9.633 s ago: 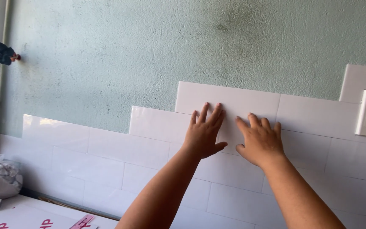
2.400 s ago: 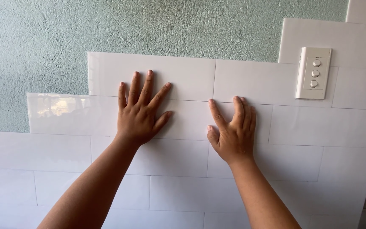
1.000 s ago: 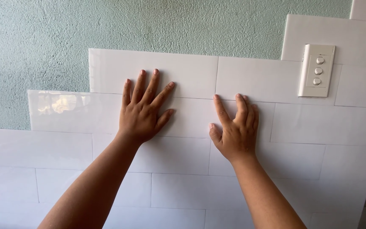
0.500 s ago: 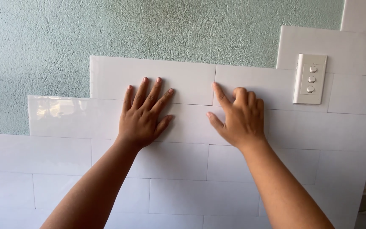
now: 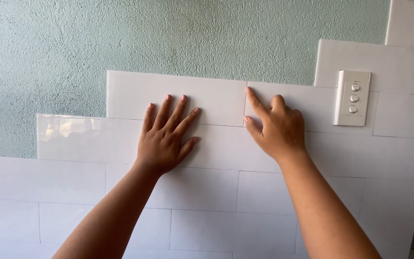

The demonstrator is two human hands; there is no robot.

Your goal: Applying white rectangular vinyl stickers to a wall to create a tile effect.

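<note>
On the textured green wall (image 5: pixel 168 38), white tile sheet (image 5: pixel 178 93) is pressed by flat, spread left hand (image 5: pixel 165 139); right hand (image 5: pixel 276 127) is loosely curled, index finger out, gripping nothing.

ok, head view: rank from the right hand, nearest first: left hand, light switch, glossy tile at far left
1. Left hand, just to its left, flat on the tiles.
2. Light switch, to the upper right of the right hand.
3. Glossy tile, far left, beyond the left hand.

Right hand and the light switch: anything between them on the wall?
Head view: only bare white tile lies between the right hand and the light switch. Nothing else sits on that stretch.
</note>
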